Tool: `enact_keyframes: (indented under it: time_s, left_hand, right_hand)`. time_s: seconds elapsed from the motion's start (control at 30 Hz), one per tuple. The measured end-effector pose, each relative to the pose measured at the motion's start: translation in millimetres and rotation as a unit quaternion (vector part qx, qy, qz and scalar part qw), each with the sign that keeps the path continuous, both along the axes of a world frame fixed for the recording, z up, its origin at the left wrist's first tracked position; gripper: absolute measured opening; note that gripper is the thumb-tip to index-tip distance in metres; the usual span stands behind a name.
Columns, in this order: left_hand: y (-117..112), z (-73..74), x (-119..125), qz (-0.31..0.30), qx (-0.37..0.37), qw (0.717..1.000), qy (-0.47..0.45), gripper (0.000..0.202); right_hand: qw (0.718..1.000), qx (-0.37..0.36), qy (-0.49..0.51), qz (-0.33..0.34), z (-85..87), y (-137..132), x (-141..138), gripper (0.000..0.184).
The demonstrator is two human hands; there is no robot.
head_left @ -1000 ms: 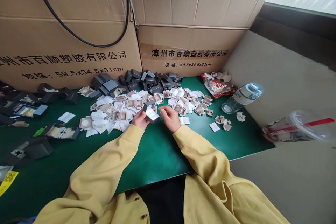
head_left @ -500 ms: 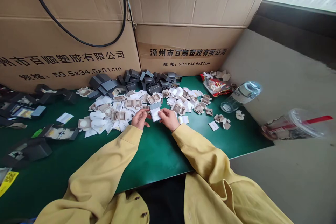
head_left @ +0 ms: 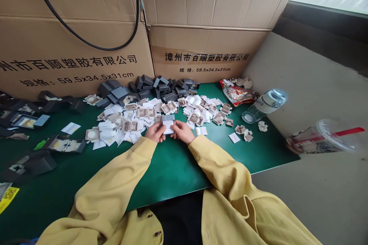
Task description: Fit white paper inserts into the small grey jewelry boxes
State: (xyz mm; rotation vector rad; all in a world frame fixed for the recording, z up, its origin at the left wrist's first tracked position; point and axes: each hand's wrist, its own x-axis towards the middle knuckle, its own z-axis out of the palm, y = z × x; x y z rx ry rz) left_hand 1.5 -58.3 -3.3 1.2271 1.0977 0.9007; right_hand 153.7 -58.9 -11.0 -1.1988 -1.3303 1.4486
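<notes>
A small grey box point(head_left: 168, 118) with its lid flap folded back and a white card or insert on its near part is held between both hands over the table. My left hand point(head_left: 155, 133) is closed on its left edge, thumb on top. My right hand point(head_left: 183, 131) pinches the right edge, fingers curled beneath. Just beyond and to the left lies a heap of white leaflets and beige card inserts point(head_left: 130, 126). Another such heap point(head_left: 198, 109) is behind my right hand, with one loose leaflet point(head_left: 201, 131) close beside it.
Dark grey boxes point(head_left: 169, 90) are piled at the back of the green table point(head_left: 172, 172); opened ones point(head_left: 66, 144) lie at left. Large cartons point(head_left: 201, 53) stand behind. On the right are a red snack bag point(head_left: 235, 93), a clear bottle point(head_left: 263, 105) and a cup with a straw point(head_left: 322, 138).
My left hand has moved right and closed on the left edge of the small grey box, which has shifted slightly left and straightened. My right hand keeps its hold.
</notes>
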Motion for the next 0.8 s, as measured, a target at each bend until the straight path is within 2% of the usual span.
enact_keyframes:
  time_s: [0.27,0.4,0.47,0.57,0.63,0.8]
  left_hand:
    - [1.9,2.4,-3.9,-0.004,-0.005,0.998,0.058,0.029]
    - [2.3,3.8,-3.1,-0.008,-0.013,0.997,0.079,0.030]
    - [2.7,4.3,-2.7,-0.005,-0.017,0.996,0.088,0.029]
    - [2.6,5.7,-2.1,-0.015,-0.021,0.994,0.104,0.028]
    - [1.9,7.0,-1.6,-0.030,-0.022,0.993,0.113,0.028]
    - [-0.4,7.4,-0.2,-0.049,-0.016,0.993,0.103,0.029]
  right_hand:
    - [0.999,-0.010,0.001,0.033,-1.9,-0.7,0.7,0.032]
    - [0.998,0.003,-0.055,0.037,0.5,-2.3,1.8,0.030]
    - [0.989,0.053,-0.136,0.021,4.4,-3.5,4.2,0.029]
    - [0.951,0.164,-0.256,-0.061,11.3,-4.3,10.4,0.023]
    - [0.929,0.221,-0.284,-0.088,14.5,-4.1,15.0,0.025]
    - [0.907,0.294,-0.293,-0.063,14.2,-3.6,20.4,0.016]
